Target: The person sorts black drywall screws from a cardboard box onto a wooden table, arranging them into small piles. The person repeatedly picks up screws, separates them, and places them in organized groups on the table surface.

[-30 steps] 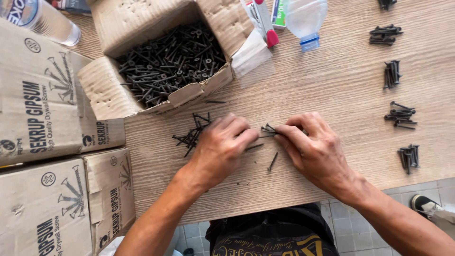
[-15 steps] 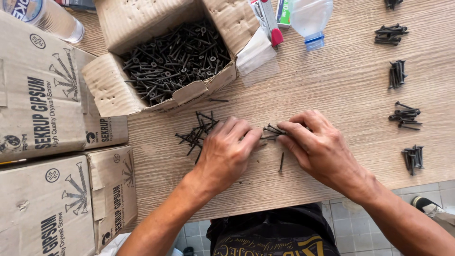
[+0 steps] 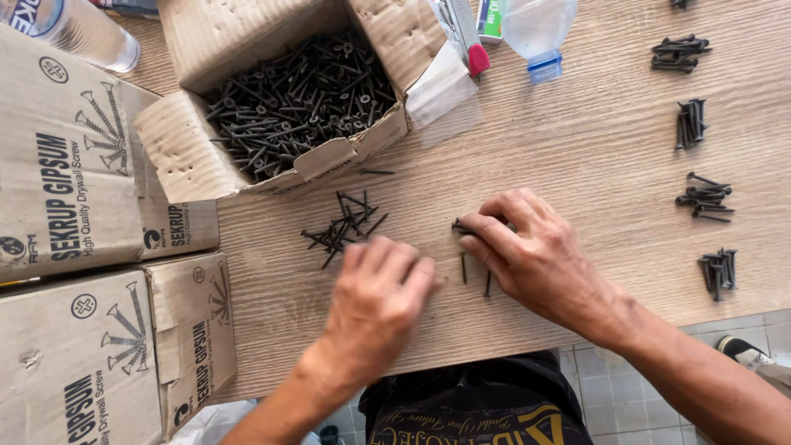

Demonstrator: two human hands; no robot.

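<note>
Nearest the bottom edge of the frame, our left hand (image 3: 375, 301) lies knuckles up on the wooden tabletop (image 3: 577, 165), fingers curled loosely; whether they hold anything we cannot tell, since the palm hides it. Just right of it, our right hand (image 3: 527, 251) pinches a small bundle of black drywall screws (image 3: 461, 227) between thumb and fingertips, and two loose screws (image 3: 474, 276) lie on the wood between the hands.

To do this well, we judge, the screws in the right hand should sit heads together and points one way before more are added (a crooked one spoils the count and pricks the fingers). The two strays should be lifted singly by the shank.

Further up, left of centre, a tangled heap of screws (image 3: 342, 227) waits, and beyond it the open carton of screws (image 3: 297, 95) sits in the upper left. Closed cartons (image 3: 74, 165) fill the left edge. Down the right side lie sorted screw piles (image 3: 700, 198), well apart. A clear bottle with a blue cap (image 3: 535, 33) stands at the top.

Against half a second ago, our left hand has drawn back toward the bottom edge, away from the bundle it was meeting; a second loose screw now shows beside the first.
</note>
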